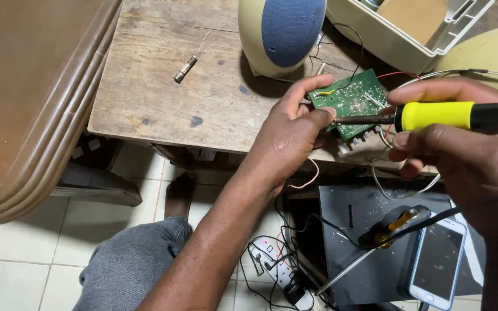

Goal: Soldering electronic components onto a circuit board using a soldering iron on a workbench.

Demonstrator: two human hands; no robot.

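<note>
While the left hand (292, 135) pinches the thin, light, brittle board (351, 102) by its edge, the right hand (462, 152) grips the soldering iron (433, 116) by its insulated yellow handle.

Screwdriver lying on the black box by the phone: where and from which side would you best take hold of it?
Take the screwdriver by its dark-and-yellow handle, the thick upper-right end, coming from above. It lies flat on the black box, its thin shaft pointing down-left past the edge, and the phone crowds the handle's right side.

Left hand (292, 135) reaches forward in a pinching grip; right hand (462, 155) curls closed, fingers wrapped.
</note>
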